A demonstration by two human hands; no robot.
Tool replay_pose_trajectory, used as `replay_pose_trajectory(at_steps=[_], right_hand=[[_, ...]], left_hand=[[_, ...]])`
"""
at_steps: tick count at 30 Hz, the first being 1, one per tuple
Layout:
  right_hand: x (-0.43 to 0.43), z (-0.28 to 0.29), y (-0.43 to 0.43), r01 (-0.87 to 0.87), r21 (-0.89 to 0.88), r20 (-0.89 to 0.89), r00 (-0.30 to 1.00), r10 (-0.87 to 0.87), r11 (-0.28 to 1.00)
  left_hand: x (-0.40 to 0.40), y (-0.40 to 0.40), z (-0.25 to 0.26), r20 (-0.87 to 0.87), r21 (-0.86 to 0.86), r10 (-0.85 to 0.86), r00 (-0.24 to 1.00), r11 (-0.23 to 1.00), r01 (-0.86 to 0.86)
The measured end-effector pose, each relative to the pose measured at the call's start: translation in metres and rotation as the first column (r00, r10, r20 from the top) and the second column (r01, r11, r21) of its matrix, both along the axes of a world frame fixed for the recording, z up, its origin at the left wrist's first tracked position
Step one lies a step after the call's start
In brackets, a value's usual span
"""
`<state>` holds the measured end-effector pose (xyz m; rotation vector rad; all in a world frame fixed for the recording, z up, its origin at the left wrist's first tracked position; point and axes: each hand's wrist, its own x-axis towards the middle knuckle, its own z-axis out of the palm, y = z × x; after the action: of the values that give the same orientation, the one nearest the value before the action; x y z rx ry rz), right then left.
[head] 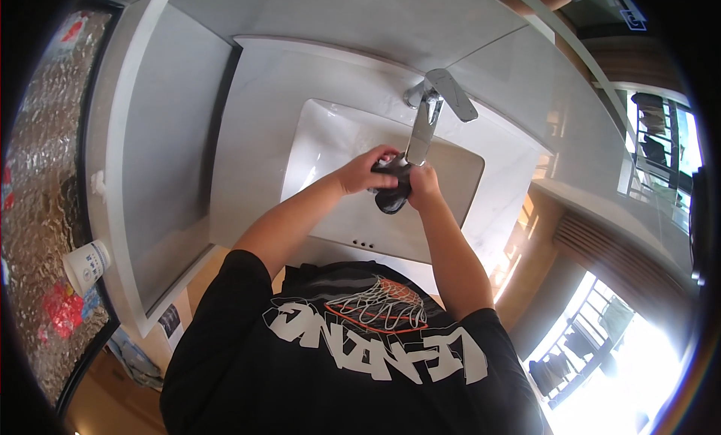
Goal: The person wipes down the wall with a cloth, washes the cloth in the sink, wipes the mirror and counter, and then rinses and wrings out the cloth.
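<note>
Both hands are over a white rectangular sink basin, close under the spout of a chrome single-lever faucet. Between them is a dark, glossy item that looks like wet cloth; its exact kind cannot be made out. My left hand grips it from the left side with bent fingers. My right hand holds its right side just beneath the spout, most of its fingers hidden. The item's rounded lower end hangs toward me. A pale bit, foam or water, shows by the left fingers.
A white marbled countertop surrounds the basin, with a grey panelled wall behind. On the left, a paper cup stands on a ledge beside textured glass. A white-edged partition rises left of the counter. A mirror and bright window are at right.
</note>
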<state>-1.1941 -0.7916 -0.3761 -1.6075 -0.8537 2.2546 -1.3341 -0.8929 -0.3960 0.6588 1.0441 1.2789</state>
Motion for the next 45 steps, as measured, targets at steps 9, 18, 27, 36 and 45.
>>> replay_pose_trajectory(at_steps=[9, 18, 27, 36, 45], right_hand=[[0.026, 0.011, 0.044, 0.246, -0.083, 0.088, 0.967, -0.239, 0.966], [0.059, 0.013, 0.034, -0.739, 0.61, 0.787, 0.526, 0.321, -0.287], [0.016, -0.004, 0.032, -0.472, 0.484, 0.262, 0.881, 0.393, 0.737], [0.04, -0.019, 0.01, -0.227, -0.108, -0.422, 0.892, 0.162, 0.968], [0.049, 0.016, 0.036, -0.538, -0.304, -0.308, 0.837, 0.453, 0.786]], left_hand=[[-0.003, 0.044, 0.049, -0.566, -0.335, -0.61, 0.555, 0.785, 0.521], [0.003, 0.05, 0.013, -0.786, -0.105, -0.308, 0.536, 0.921, 0.376], [-0.012, 0.029, 0.006, -0.463, 0.085, -0.048, 0.885, 0.991, 0.098], [0.005, 0.024, 0.015, -0.2, -0.121, -0.104, 0.974, 0.989, 0.081], [0.011, 0.036, 0.026, -0.891, 0.084, -0.16, 0.424, 0.862, 0.5]])
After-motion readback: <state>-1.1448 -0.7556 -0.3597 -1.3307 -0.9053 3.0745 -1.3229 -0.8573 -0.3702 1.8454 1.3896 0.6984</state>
